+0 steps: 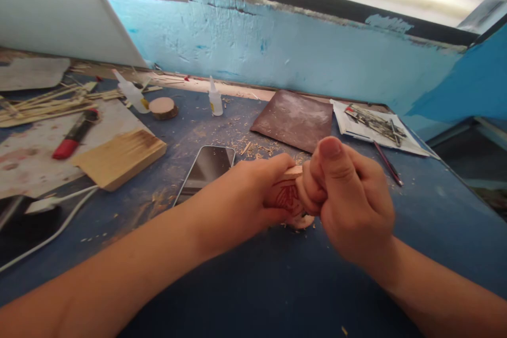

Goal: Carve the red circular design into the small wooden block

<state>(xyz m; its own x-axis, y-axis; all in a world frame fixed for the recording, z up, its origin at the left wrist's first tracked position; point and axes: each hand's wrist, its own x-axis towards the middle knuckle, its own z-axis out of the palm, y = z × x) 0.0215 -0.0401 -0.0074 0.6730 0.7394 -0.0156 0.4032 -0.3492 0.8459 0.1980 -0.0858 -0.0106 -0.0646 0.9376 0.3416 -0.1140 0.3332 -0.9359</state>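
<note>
My left hand (249, 195) grips a small piece of wood (287, 198) with red lines drawn on its face. Its fingers wrap the far side and the thumb presses along the near edge. Right against that piece, my right hand (352, 195) is closed in a fist with the thumb on top; whatever it holds is hidden by the fingers. Pale wood shavings (247, 148) lie on the blue table beyond the hands, and a few more lie just beneath the piece.
A phone (206, 169) lies by my left wrist. Behind are a brown sandpaper sheet (295, 119), a small glue bottle (215, 100) and a wood slice (163, 108). To the left are a wooden block (122, 158) and a red-handled cutter (75, 134); to the right, a pencil (388, 163).
</note>
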